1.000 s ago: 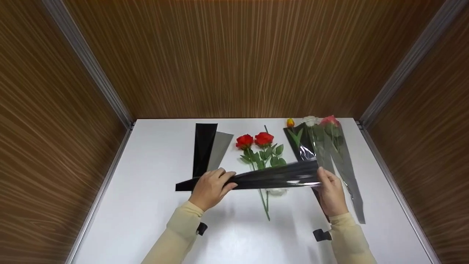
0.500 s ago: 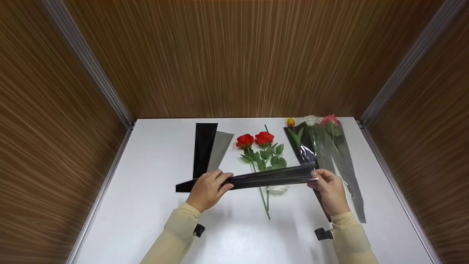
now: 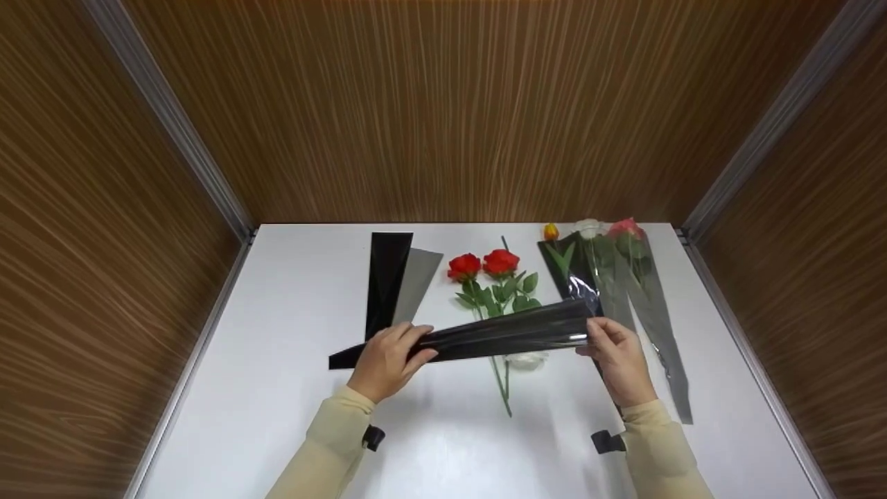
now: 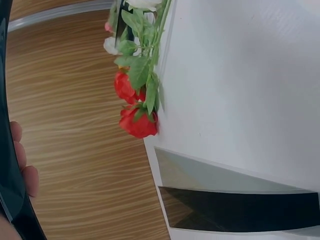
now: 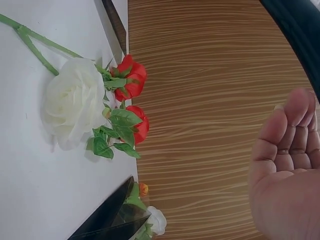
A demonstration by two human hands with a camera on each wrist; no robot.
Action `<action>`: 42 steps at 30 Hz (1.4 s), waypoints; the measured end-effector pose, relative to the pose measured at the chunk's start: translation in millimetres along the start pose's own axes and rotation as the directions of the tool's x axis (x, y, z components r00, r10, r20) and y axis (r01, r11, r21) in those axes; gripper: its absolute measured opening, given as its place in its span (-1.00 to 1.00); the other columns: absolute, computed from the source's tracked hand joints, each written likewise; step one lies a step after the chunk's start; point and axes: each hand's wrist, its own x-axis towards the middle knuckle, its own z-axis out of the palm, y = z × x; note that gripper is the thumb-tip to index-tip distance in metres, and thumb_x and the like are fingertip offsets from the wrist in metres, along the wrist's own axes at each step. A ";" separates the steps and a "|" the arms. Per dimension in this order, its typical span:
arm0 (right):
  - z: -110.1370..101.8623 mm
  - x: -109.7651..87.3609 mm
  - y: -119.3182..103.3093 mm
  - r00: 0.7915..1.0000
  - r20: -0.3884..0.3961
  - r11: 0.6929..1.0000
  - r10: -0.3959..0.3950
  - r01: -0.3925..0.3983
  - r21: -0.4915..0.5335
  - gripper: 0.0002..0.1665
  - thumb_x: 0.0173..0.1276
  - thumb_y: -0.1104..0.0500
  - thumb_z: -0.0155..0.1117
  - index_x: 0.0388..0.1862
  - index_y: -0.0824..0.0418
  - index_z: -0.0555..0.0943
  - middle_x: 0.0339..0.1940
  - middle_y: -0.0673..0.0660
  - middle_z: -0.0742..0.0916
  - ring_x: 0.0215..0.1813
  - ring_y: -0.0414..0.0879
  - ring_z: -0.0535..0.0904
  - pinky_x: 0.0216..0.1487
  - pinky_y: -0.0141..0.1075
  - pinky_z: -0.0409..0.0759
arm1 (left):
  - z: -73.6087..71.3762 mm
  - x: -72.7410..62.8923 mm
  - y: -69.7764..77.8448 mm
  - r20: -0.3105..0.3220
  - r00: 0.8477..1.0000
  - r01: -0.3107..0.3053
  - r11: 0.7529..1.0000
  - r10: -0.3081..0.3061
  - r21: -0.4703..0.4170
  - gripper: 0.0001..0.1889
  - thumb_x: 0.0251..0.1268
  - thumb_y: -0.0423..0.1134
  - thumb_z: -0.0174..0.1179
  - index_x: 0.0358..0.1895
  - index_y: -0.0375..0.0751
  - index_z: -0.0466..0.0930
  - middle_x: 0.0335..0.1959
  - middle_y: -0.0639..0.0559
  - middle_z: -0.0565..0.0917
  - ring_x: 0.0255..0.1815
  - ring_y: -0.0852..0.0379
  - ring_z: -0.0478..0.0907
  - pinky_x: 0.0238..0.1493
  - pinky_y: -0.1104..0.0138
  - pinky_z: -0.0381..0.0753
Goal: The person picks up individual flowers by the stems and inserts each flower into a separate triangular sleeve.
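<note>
A long black flower sleeve (image 3: pixel 502 334) is held level above the table between both hands. My left hand (image 3: pixel 387 360) grips it towards its narrow end, which sticks out on the left. At the wide end on the right, my right hand (image 3: pixel 622 360) pinches the film between thumb and fingers. Beneath and behind the sleeve lie two red roses (image 3: pixel 500 262) with green leaves and stems. A white rose (image 5: pixel 72 105) also lies there, mostly covered by the sleeve in the head view. In the left wrist view, fingertips (image 4: pixel 30 180) curl round the sleeve.
At the back left, another black sleeve (image 3: pixel 388 277) overlaps a grey one (image 3: pixel 419 281). Wrapped flowers lie at the right: an orange tulip (image 3: pixel 551 231), a white rose (image 3: pixel 589 227) and a pink rose (image 3: pixel 626 227). Wood-grain panels (image 3: pixel 443 111) enclose the white table (image 3: pixel 291 291).
My right hand has shifted slightly left along the sleeve's wide end. The sleeve's mouth narrowed, then widened again. My left hand has moved a little left and keeps its grip.
</note>
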 end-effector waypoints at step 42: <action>37.2 142.1 89.8 0.929 0.308 0.144 0.204 0.283 -0.948 -0.83 0.26 0.21 0.18 -0.37 0.28 0.66 -0.24 0.31 0.73 -0.13 0.26 0.64 -0.06 0.10 0.53 | -10.1 -18.1 -38.6 -0.071 0.976 0.210 0.978 -0.208 0.020 -0.64 0.35 0.02 0.17 0.07 -0.09 0.60 -0.23 0.09 0.59 -0.27 0.13 0.57 -0.20 0.21 0.58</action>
